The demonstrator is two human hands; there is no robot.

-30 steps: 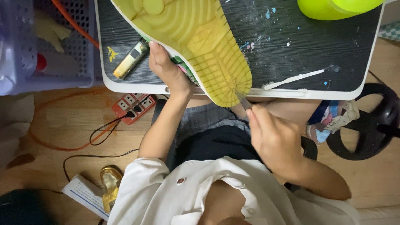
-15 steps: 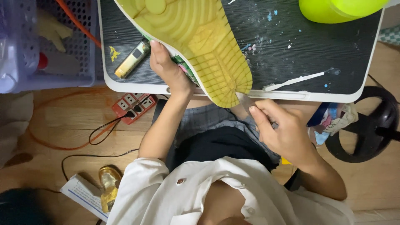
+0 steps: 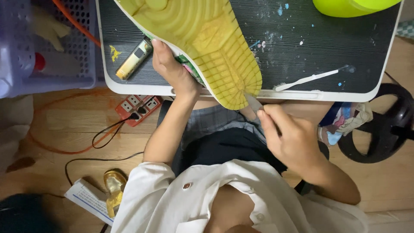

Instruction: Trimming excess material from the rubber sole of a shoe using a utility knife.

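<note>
A shoe lies sole-up on the dark table, its yellowed ribbed sole [image 3: 202, 43] facing me and its heel end hanging over the near edge. My left hand [image 3: 170, 69] grips the shoe's left side from underneath. My right hand [image 3: 291, 138] is closed around a thin metal blade tool [image 3: 253, 103]. The blade's tip touches the sole's rim at the heel.
The dark table [image 3: 302, 56] has paint specks, a white stick [image 3: 308, 79], a small gold-and-black device [image 3: 134, 59] and a lime-green object [image 3: 349, 6]. A lilac basket [image 3: 47, 47] stands left. On the wood floor are a red power strip [image 3: 138, 108], cables and a black ring [image 3: 379, 129].
My right hand has moved a little along the heel edge with the blade; the view has shifted slightly. My left hand still holds the shoe.
</note>
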